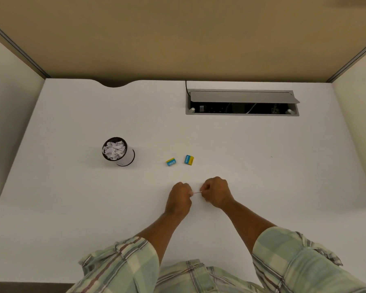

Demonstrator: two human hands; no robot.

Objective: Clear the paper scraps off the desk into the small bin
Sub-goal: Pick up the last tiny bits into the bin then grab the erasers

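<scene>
White desk [72, 208] fills the view, and low in the middle of it two hands meet over the bare surface. The left hand [179, 196] and the right hand [217, 192] are both curled, with the fingertips of each pinched on opposite ends of one thin pale strip [196, 193], which looks like a paper scrap stretched between them. The strip is too small to say more about it. Both forearms come up from plaid sleeves [123, 265] rolled above the elbow.

Just beyond the grip, a little farther from the person, lie two small blue-and-yellow erasers: one eraser [171, 162] slightly to the left of the hands and a second eraser [189, 160] almost straight ahead of them. The two lie near each other but not touching.

Well off to the left of the grip and farther away stands the small bin [118, 151], a round cup with a dark rim and a white wall, upright and heaped with crumpled white paper scraps [114, 149].

Far beyond the grip and to its right, a grey cable hatch [242, 102] set into the desk stands open, with a black cable [186, 86] beside its left corner.
</scene>
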